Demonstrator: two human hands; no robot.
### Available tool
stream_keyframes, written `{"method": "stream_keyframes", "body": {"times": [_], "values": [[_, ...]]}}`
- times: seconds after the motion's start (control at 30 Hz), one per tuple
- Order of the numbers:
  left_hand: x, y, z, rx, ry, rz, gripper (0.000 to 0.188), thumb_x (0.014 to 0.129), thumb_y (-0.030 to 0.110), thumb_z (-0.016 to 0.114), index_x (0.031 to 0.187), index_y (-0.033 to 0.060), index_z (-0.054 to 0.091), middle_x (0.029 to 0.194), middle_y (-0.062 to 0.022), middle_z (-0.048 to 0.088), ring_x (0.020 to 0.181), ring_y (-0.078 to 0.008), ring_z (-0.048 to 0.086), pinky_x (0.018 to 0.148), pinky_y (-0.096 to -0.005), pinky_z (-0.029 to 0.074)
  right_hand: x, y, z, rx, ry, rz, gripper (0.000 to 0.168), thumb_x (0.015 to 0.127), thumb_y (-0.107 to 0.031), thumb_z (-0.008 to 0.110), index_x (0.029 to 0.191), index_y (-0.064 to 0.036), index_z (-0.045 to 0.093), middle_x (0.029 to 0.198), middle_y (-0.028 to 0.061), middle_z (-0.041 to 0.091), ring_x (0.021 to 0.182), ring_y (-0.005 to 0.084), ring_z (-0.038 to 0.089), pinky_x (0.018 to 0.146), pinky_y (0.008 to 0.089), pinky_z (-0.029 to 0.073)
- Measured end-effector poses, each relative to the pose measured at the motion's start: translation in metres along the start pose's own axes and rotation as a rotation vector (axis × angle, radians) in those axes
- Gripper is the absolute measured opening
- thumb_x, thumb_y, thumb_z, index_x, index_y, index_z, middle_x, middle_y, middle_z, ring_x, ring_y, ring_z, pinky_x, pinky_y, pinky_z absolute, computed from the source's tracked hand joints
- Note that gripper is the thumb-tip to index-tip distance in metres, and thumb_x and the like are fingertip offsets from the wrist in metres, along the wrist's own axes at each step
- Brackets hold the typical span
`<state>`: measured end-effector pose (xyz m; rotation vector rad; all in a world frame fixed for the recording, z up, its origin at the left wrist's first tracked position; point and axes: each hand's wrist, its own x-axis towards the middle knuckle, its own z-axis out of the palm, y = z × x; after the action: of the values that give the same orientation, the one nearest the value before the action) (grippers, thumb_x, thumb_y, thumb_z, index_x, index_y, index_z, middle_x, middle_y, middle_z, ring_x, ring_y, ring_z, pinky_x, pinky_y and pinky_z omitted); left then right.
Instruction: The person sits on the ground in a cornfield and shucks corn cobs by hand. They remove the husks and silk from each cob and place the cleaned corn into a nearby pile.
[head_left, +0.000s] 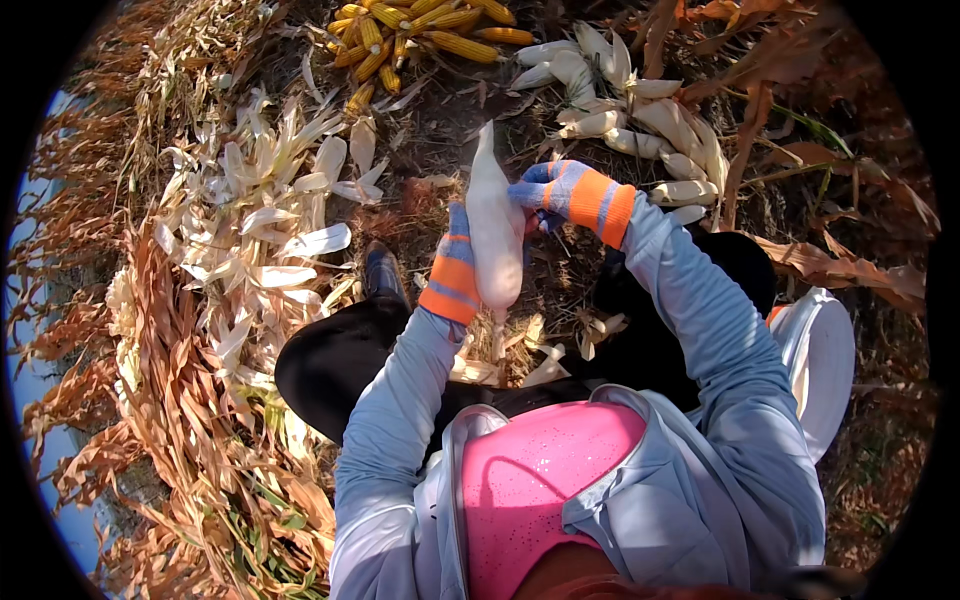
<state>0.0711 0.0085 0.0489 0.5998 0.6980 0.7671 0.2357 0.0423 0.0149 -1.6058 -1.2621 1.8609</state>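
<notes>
An ear of corn in its pale husk (493, 232) stands out in front of me, its pointed tip away from my body and its stalk end toward me. My left hand (456, 262), in an orange and blue striped glove, holds it from the left side; its fingers are partly hidden behind the ear. My right hand (574, 196), gloved alike, pinches the husk at the ear's right side, with some fingertips hidden below.
Husked yellow corn cobs (427, 30) are piled at the top. Unhusked ears (645, 127) lie at upper right. Loose husks (277, 232) and dry stalks (187, 375) cover the ground at left. A white bucket (821, 367) lies near my right elbow.
</notes>
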Motion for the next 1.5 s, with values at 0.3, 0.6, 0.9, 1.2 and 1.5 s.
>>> {"method": "stream_keyframes", "body": {"times": [0.3, 0.6, 0.9, 1.2, 1.5], "values": [[0.025, -0.04, -0.045, -0.031, -0.036, -0.003, 0.045, 0.082, 0.042, 0.047, 0.109, 0.0057, 0.044, 0.091, -0.0048, 0.054, 0.076, -0.0161, 0.053, 0.065, -0.0269, 0.046, -0.006, 0.002, 0.003, 0.106, -0.061, -0.001, 0.021, 0.077, -0.024, 0.061, 0.088, -0.006, 0.06, 0.075, -0.0006, 0.058, 0.063, 0.0054, 0.053, 0.057, 0.0182, 0.045], [0.039, -0.072, -0.089, 0.048, -0.051, 0.071, 0.038, 0.085, 0.039, 0.044, 0.103, 0.0053, 0.049, 0.087, -0.0044, 0.056, 0.072, -0.0131, 0.054, 0.062, -0.0253, 0.045, -0.017, -0.011, -0.016, 0.226, -0.154, -0.066, 0.016, 0.078, -0.024, 0.059, 0.085, -0.009, 0.06, 0.075, -0.0024, 0.057, 0.067, 0.0056, 0.052, 0.061, 0.0196, 0.045], [0.029, -0.065, -0.074, 0.121, 0.076, 0.124, 0.039, 0.08, 0.024, 0.055, 0.11, 0.0026, 0.041, 0.1, -0.0068, 0.052, 0.083, -0.0132, 0.052, 0.068, -0.0241, 0.044, -0.016, -0.01, -0.007, 0.373, -0.127, -0.069, 0.021, 0.078, -0.027, 0.059, 0.089, -0.009, 0.059, 0.082, -0.0012, 0.057, 0.074, 0.0084, 0.053, 0.068, 0.0232, 0.045], [0.045, -0.082, -0.085, 0.366, 0.191, 0.331, 0.046, 0.073, 0.018, 0.064, 0.108, -0.0004, 0.04, 0.098, -0.0112, 0.052, 0.087, -0.0152, 0.05, 0.073, -0.027, 0.044, -0.002, 0.005, -0.006, 0.381, -0.123, -0.072, 0.023, 0.076, -0.024, 0.061, 0.092, -0.007, 0.058, 0.088, 0.002, 0.059, 0.078, 0.0113, 0.055, 0.069, 0.0248, 0.044], [0.035, -0.051, -0.077, 0.181, -0.018, 0.338, 0.045, 0.079, 0.025, 0.055, 0.113, 0.0, 0.04, 0.105, -0.0114, 0.052, 0.092, -0.0174, 0.051, 0.076, -0.0291, 0.044, -0.014, -0.01, 0.001, 0.217, -0.212, -0.107, 0.023, 0.073, -0.019, 0.064, 0.091, -0.004, 0.06, 0.084, 0.0023, 0.06, 0.078, 0.0097, 0.055, 0.071, 0.0229, 0.044]]}}
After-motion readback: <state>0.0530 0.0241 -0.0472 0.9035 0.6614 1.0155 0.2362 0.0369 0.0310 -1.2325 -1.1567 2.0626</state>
